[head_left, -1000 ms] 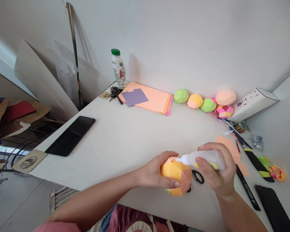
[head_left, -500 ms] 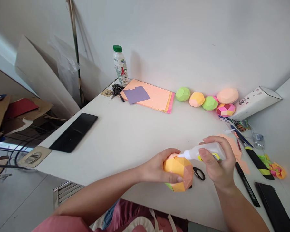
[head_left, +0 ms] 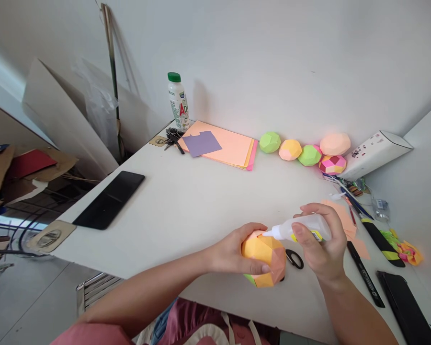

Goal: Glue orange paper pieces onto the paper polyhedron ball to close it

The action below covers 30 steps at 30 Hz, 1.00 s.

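My left hand [head_left: 232,251] grips a faceted orange and yellow paper ball [head_left: 267,258] near the front edge of the white table [head_left: 187,201]. A white glue bottle [head_left: 307,227] lies in my right hand [head_left: 321,249], tilted so its nozzle touches the top of the ball. Black-handled scissors [head_left: 294,258] lie on the table just behind the ball, partly hidden by it.
Several finished paper balls [head_left: 301,151] line the back wall beside a stack of coloured paper [head_left: 222,146], keys and a green-capped bottle [head_left: 176,101]. A black phone [head_left: 109,200] lies at left. Pens, paper scraps [head_left: 343,218] and a white box [head_left: 375,153] crowd the right side.
The hands, ball and glue bottle stay together in nearly the same spot; only the camera view has shifted slightly.
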Available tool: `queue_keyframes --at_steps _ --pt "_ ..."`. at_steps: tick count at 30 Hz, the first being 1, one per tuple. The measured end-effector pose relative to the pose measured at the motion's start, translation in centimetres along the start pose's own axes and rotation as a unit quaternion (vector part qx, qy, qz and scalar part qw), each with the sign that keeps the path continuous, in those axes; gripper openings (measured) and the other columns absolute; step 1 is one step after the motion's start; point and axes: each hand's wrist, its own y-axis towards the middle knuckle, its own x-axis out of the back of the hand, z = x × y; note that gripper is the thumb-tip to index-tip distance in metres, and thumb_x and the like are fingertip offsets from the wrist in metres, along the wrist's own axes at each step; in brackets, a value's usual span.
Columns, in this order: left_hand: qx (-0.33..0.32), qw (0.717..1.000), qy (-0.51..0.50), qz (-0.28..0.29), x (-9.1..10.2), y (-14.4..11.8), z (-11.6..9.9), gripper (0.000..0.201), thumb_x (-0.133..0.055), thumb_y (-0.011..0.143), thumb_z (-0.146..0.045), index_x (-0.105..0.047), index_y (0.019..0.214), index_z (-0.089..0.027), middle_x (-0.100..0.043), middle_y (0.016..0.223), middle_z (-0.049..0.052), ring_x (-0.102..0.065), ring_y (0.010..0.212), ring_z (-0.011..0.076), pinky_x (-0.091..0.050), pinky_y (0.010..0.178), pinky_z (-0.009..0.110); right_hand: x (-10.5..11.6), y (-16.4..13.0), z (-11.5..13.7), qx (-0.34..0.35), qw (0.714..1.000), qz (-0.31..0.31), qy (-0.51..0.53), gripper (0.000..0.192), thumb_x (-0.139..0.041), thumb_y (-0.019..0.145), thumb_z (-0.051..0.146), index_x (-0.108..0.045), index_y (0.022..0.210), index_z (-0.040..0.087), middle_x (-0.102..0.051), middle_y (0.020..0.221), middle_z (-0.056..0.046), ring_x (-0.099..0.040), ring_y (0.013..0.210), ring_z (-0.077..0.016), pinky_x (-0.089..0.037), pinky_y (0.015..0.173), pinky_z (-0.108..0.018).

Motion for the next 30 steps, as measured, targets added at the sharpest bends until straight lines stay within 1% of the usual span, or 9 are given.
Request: queue_keyframes --at_steps 6,13,18,22,25,27,30 --pt "0.014 1.000 -0.007 -0.003 -0.13 0.05 -0.27 0.074 -0.079 0.064 -0.035 -0.043 0.127 -0.019 -0.059 0.109 0.009 -0.058 0.093 0.0229 -0.049 0.076 0.035 -0.08 0.05 0.17 0.000 1.000 0.009 0.022 0.024 -0.070 0.078 0.029 -0.057 0.098 0.024 -0.055 0.066 0.004 -0.054 0.052 -0.0125 -0.047 0.049 -0.024" --pt "-0.003 1.000 -0.007 0.010 -0.03 0.04 -0.04 0.073 -0.078 0.067 -0.036 -0.042 0.128 -0.019 -0.059 0.109 0.008 -0.058 0.094 0.0221 -0.049 0.078 0.035 -0.14 -0.04 0.37 0.000 1.000 -0.001 0.007 0.024 -0.070 0.077 0.031 -0.056 0.096 0.024 -0.055 0.065 0.004 -0.055 0.051 -0.0130 -0.047 0.048 -0.025" --pt "-0.004 1.000 -0.011 0.013 -0.05 0.14 0.01 0.074 -0.078 0.065 -0.037 -0.042 0.127 -0.019 -0.058 0.111 0.008 -0.058 0.094 0.0230 -0.049 0.078 0.036 -0.10 -0.06 0.32 -0.003 1.000 0.007 0.009 0.024 -0.069 0.078 0.033 -0.055 0.096 0.024 -0.055 0.063 0.004 -0.055 0.049 -0.0133 -0.048 0.047 -0.025" --pt "-0.002 1.000 -0.014 0.016 -0.08 0.13 -0.03 0.075 -0.079 0.065 -0.039 -0.042 0.128 -0.020 -0.059 0.110 0.008 -0.059 0.094 0.0231 -0.050 0.078 0.036 -0.11 0.11 0.27 -0.027 0.999 0.006 0.024 0.024 -0.070 0.077 0.036 -0.055 0.093 0.024 -0.054 0.060 0.005 -0.052 0.046 -0.0125 -0.045 0.044 -0.025" --pt "-0.004 1.000 -0.012 0.013 -0.06 0.09 -0.07 0.074 -0.079 0.065 -0.041 -0.043 0.127 -0.020 -0.059 0.107 0.006 -0.059 0.090 0.0208 -0.049 0.075 0.033 -0.18 0.27 0.37 -0.050 0.998 0.000 0.028 0.023 -0.069 0.077 0.038 -0.055 0.087 0.024 -0.050 0.057 0.006 -0.045 0.042 -0.0108 -0.040 0.040 -0.023" --pt "-0.008 1.000 -0.014 0.005 -0.02 0.08 -0.04 0.073 -0.079 0.066 -0.041 -0.043 0.126 -0.020 -0.058 0.106 0.006 -0.058 0.088 0.0193 -0.049 0.073 0.031 -0.25 0.32 0.45 -0.053 0.998 -0.007 0.026 0.022 -0.069 0.077 0.039 -0.055 0.083 0.023 -0.047 0.055 0.007 -0.041 0.041 -0.0097 -0.037 0.038 -0.022" --pt "-0.022 1.000 -0.014 -0.017 0.05 0.10 0.04 0.073 -0.078 0.067 -0.040 -0.041 0.127 -0.020 -0.056 0.108 0.006 -0.057 0.090 0.0187 -0.049 0.075 0.031 -0.37 0.28 0.52 -0.042 0.999 -0.012 0.013 0.020 -0.069 0.077 0.037 -0.055 0.083 0.023 -0.046 0.055 0.007 -0.041 0.041 -0.0094 -0.036 0.038 -0.021"
